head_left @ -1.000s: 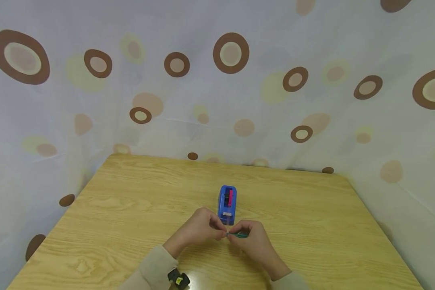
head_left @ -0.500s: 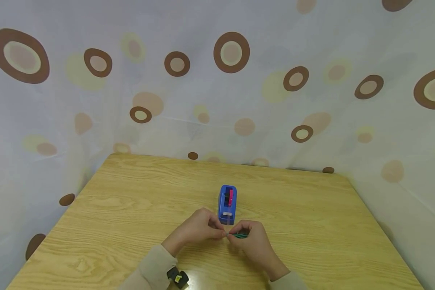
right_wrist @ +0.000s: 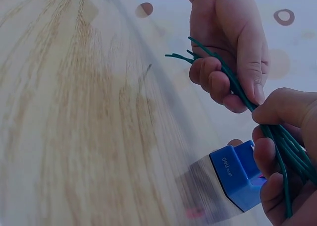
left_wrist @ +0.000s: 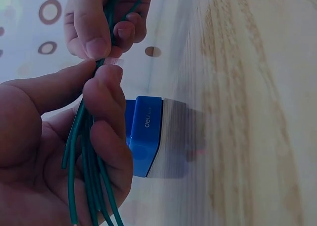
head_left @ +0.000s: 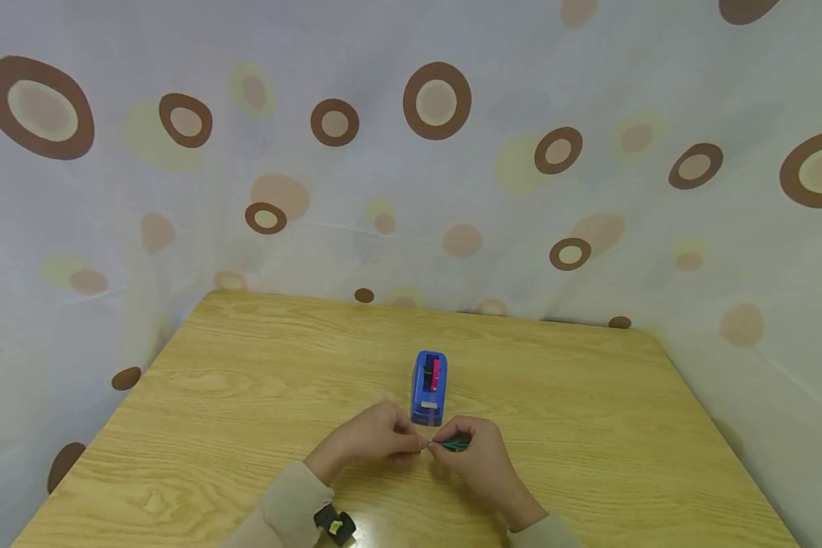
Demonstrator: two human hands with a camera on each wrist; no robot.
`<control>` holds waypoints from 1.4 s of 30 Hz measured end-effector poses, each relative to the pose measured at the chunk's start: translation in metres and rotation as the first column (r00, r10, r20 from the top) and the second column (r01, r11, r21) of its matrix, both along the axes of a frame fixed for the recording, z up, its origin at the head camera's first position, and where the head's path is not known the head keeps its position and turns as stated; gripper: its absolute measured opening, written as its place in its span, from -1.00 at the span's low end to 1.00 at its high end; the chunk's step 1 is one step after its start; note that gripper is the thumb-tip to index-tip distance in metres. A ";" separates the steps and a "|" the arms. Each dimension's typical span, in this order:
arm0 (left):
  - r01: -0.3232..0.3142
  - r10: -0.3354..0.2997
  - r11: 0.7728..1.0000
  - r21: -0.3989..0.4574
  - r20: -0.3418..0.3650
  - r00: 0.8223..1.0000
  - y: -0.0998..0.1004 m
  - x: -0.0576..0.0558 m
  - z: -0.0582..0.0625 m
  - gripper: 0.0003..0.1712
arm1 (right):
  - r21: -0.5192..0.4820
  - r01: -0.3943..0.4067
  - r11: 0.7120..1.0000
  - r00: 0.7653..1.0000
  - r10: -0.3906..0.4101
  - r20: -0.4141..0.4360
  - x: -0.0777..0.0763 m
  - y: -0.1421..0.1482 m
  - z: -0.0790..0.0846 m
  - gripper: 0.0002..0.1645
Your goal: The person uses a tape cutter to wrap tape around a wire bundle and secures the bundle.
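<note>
Both hands pinch a bundle of thin green wires (head_left: 457, 446) close together, just in front of a blue tape dispenser (head_left: 419, 403). My left hand (head_left: 370, 435) grips it between thumb and curled fingers, the loose ends of the wires (left_wrist: 85, 156) running across its palm in the left wrist view. The right hand (head_left: 481, 457) pinches the same bundle beside it, and in the right wrist view its wires (right_wrist: 292, 151) spread over that palm. A bit of clear tape (left_wrist: 114, 61) shows at the bundle where the fingertips meet.
The dispenser carries a roll with a pink core (head_left: 436, 374) and stands on a wood-grain table (head_left: 260, 365). A patterned sheet (head_left: 356, 175) with brown circles rises behind and at both sides. A black wrist device (head_left: 336, 525) sits at the left sleeve.
My left fingers have curled further under the bundle, and that hand sits slightly lower. The right hand and the dispenser stay in place.
</note>
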State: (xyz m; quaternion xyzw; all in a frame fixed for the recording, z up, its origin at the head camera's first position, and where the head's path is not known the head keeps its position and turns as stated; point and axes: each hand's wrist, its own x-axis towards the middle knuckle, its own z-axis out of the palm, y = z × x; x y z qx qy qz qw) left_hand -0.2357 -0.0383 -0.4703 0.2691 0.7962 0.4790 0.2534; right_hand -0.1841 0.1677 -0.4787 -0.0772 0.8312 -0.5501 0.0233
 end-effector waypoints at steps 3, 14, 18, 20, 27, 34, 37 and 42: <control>0.036 -0.036 0.999 0.007 0.023 0.999 0.000 0.001 0.001 -0.63 | 0.010 0.003 1.000 1.000 -0.003 -0.003 0.000 0.000 0.000 -0.87; 0.059 -0.070 0.993 0.107 0.105 0.992 0.002 0.003 0.001 -0.64 | 0.000 -0.007 1.000 0.999 0.007 -0.038 0.001 0.000 -0.002 -0.88; 0.022 -0.032 0.994 0.105 0.093 0.995 0.002 0.002 -0.001 -0.67 | -0.019 0.000 1.000 1.000 0.000 -0.017 0.001 0.000 -0.002 -0.88; -0.004 -0.005 0.994 0.105 0.089 0.996 0.003 0.002 -0.001 -0.69 | -0.027 0.003 1.000 1.000 -0.003 -0.007 0.000 0.000 -0.002 -0.88; -0.074 0.065 0.991 0.114 0.076 0.995 0.005 0.001 0.000 -0.79 | -0.031 0.013 0.999 1.000 -0.012 0.017 0.005 -0.004 0.014 -0.91; -0.082 0.076 0.990 0.114 0.053 0.996 0.005 0.000 0.000 -0.78 | -0.031 0.021 0.999 1.000 -0.021 0.019 0.014 -0.009 0.036 -0.91; -0.085 0.081 0.989 0.118 0.039 0.996 0.005 0.000 0.000 -0.77 | -0.036 0.022 0.999 1.000 -0.021 0.013 0.013 -0.009 0.035 -0.92; -0.099 0.098 0.988 0.120 0.021 0.995 0.005 0.001 0.002 -0.79 | -0.050 0.006 0.999 1.000 -0.005 0.021 0.009 -0.006 0.026 -0.92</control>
